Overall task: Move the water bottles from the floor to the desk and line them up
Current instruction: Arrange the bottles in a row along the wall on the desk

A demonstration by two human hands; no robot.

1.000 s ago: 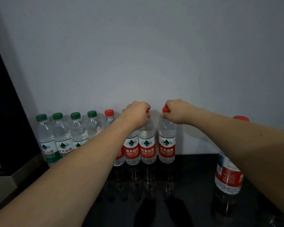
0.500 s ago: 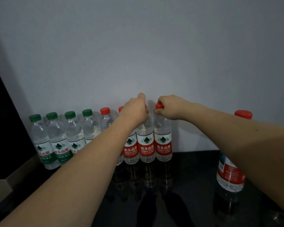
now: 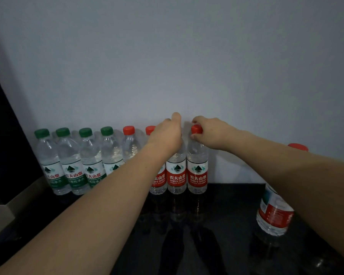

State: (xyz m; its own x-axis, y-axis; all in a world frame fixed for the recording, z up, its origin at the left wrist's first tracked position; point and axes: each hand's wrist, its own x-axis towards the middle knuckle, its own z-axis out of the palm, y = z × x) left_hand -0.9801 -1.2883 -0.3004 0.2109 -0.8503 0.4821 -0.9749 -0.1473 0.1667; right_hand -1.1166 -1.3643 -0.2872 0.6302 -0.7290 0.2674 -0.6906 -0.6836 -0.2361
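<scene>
Head view: 8 water bottles upright in row at back of black table (image 3: pixel 226 211), against grey wall (image 3: pixel 187 56): 4 green-capped bottles (image 3: pixel 75 161) left, 4 red-capped right. Left hand (image 3: pixel 166 133) curled over 7th bottle (image 3: pixel 176 175), its cap hidden. Right hand (image 3: pixel 212 132) pinches red cap of end bottle (image 3: pixel 197 171). Larger red-capped bottle (image 3: pixel 274 213) stands apart at right, partly behind right forearm.
</scene>
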